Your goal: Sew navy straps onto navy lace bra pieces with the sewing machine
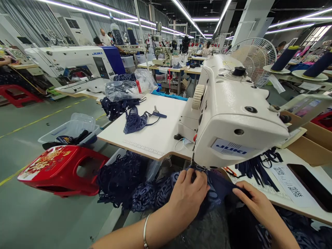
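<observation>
A white Juki sewing machine (233,114) fills the middle of the head view. Dark navy lace fabric (155,193) lies under its needle area and hangs down toward my lap. My left hand (188,193) presses on this fabric just below the presser foot, fingers curled onto it. My right hand (255,202) pinches the fabric's edge to the right of the needle, fingers closed on it. A silver bracelet circles my left wrist.
A white table (155,135) carries a navy lace piece (136,121) and plastic bags (127,88). A red plastic stool (62,169) and a clear bin (70,129) stand at left. A fan (252,57), thread cones and a phone (310,185) are at right. Other workers sit far back.
</observation>
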{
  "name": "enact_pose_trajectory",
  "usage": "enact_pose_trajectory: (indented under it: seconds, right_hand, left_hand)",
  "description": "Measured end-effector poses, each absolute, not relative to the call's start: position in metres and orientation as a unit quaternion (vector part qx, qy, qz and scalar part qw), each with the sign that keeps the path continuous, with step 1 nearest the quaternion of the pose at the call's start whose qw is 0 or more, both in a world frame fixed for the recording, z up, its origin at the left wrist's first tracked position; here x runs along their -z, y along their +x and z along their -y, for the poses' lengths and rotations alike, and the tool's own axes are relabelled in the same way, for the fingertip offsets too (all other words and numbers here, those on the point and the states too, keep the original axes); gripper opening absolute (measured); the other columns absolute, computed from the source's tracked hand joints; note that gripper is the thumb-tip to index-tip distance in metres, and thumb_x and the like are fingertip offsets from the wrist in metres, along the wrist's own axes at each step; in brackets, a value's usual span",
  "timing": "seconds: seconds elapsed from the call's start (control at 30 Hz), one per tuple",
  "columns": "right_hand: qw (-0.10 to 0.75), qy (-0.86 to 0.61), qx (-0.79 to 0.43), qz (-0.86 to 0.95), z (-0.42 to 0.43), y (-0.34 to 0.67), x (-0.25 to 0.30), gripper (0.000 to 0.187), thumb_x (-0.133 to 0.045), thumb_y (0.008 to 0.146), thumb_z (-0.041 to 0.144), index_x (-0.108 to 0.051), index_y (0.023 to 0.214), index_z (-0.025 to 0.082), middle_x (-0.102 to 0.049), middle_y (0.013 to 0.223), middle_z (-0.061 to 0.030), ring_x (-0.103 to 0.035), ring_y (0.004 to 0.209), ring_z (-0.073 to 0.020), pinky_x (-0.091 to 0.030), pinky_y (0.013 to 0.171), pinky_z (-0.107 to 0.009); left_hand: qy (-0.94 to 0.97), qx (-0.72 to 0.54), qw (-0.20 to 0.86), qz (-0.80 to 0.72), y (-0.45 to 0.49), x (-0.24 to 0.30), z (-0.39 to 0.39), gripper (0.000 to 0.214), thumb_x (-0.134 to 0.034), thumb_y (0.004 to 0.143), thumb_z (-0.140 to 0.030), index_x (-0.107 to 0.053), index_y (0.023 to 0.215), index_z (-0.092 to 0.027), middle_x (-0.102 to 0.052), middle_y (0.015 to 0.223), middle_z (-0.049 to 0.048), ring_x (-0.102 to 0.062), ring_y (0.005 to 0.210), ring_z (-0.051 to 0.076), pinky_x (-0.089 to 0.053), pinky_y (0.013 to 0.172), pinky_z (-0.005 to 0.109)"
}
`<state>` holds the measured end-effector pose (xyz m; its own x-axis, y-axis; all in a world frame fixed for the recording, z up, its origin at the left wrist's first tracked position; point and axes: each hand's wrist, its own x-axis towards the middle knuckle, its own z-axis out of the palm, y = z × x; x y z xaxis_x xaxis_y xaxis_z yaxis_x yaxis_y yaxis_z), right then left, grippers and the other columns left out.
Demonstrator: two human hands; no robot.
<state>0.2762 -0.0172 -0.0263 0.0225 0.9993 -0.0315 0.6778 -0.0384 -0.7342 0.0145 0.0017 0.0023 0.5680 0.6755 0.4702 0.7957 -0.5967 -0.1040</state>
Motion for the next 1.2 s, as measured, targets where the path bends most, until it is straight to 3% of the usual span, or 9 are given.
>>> enact_pose_trajectory:
  seconds: [0.13,0.23,0.33,0.5,0.63,0.77,0.9,1.07,1.2]
  right_hand:
    - [0.253,-0.658,-0.320,0.633,0.028,0.295,0.025,0.036,-0.048,0.087,0.056,-0.057,0.074,0.024,-0.052,0.067,-0.0002,-0.050,0.062,-0.0183,-0.045,0.058,-0.027]
    - [0.266,-0.655,-0.339,0.621,0.033,0.303,0.024,0.033,-0.049,0.087,0.055,-0.059,0.080,0.025,-0.054,0.072,-0.0014,-0.052,0.067,-0.0198,-0.046,0.061,-0.028]
    - [0.271,-0.650,-0.372,0.604,0.035,0.308,0.025,0.030,-0.054,0.085,0.054,-0.060,0.083,0.025,-0.056,0.075,-0.0016,-0.054,0.070,-0.0201,-0.047,0.064,-0.028]
    - [0.251,-0.663,-0.483,0.514,0.040,0.309,0.026,0.037,-0.053,0.086,0.058,-0.050,0.070,0.024,-0.053,0.058,0.0022,-0.052,0.054,-0.0161,-0.041,0.053,-0.027]
    - [0.250,-0.645,-0.550,0.468,0.040,0.291,0.016,0.040,-0.055,0.085,0.059,-0.046,0.069,0.024,-0.044,0.041,0.0075,-0.041,0.038,-0.0116,-0.031,0.046,-0.024]
    - [0.370,-0.599,-0.546,0.454,0.029,0.258,0.010,0.042,-0.057,0.085,0.058,-0.043,0.066,0.023,-0.060,0.060,0.0001,-0.049,0.052,-0.0132,-0.037,0.051,-0.025]
    - [0.478,-0.569,-0.441,0.502,0.011,0.219,0.013,0.041,-0.061,0.086,0.048,-0.039,0.063,0.022,-0.046,0.064,0.0032,-0.043,0.060,-0.0125,-0.038,0.059,-0.026]
    - [0.466,-0.586,-0.370,0.550,-0.007,0.180,0.017,0.023,-0.061,0.085,0.043,-0.051,0.085,0.021,-0.044,0.070,0.0034,-0.044,0.065,-0.0142,-0.039,0.063,-0.027]
    - [0.447,-0.592,-0.351,0.571,-0.015,0.172,0.018,0.020,-0.057,0.088,0.040,-0.049,0.091,0.022,-0.038,0.067,0.0056,-0.041,0.062,-0.0139,-0.035,0.060,-0.027]
  left_hand:
    - [-0.878,0.197,0.118,0.420,0.017,-0.005,0.003,0.060,-0.034,0.096,-0.059,-0.059,0.124,-0.012,-0.063,0.113,0.0109,-0.055,0.105,0.028,-0.040,0.091,0.039]
    - [-0.875,0.212,0.119,0.418,0.019,-0.004,0.007,0.092,-0.023,0.081,-0.082,-0.059,0.125,-0.010,-0.062,0.115,0.0137,-0.054,0.108,0.032,-0.039,0.095,0.041]
    - [-0.874,0.203,0.124,0.425,0.022,-0.003,0.010,0.100,-0.030,0.075,-0.087,-0.057,0.128,-0.006,-0.061,0.118,0.0146,-0.052,0.112,0.034,-0.038,0.099,0.042]
    - [-0.890,0.143,0.086,0.423,0.017,-0.009,0.013,0.068,-0.060,0.082,-0.051,-0.049,0.135,-0.009,-0.057,0.127,0.0130,-0.048,0.119,0.034,-0.038,0.101,0.043]
    - [-0.886,0.166,0.082,0.426,0.001,-0.005,0.011,0.049,-0.055,0.080,-0.022,-0.055,0.128,-0.013,-0.059,0.125,0.0121,-0.049,0.119,0.029,-0.035,0.103,0.040]
    - [-0.862,0.234,0.118,0.434,-0.022,0.009,0.005,0.051,-0.041,0.079,-0.002,-0.056,0.127,-0.012,-0.060,0.127,0.0124,-0.048,0.124,0.025,-0.031,0.105,0.038]
    - [-0.831,0.243,0.137,0.482,-0.046,0.020,-0.005,0.064,-0.035,0.079,0.005,-0.045,0.139,-0.015,-0.055,0.136,0.0134,-0.047,0.126,0.025,-0.030,0.103,0.041]
    - [-0.788,0.216,0.175,0.549,-0.058,0.035,-0.024,0.074,-0.033,0.084,0.004,-0.020,0.153,-0.017,-0.048,0.143,0.0175,-0.047,0.128,0.030,-0.033,0.102,0.047]
    - [-0.825,0.277,0.201,0.451,-0.050,0.043,-0.027,0.070,-0.035,0.088,0.000,-0.012,0.154,-0.010,-0.043,0.147,0.0170,-0.032,0.140,0.028,-0.025,0.113,0.046]
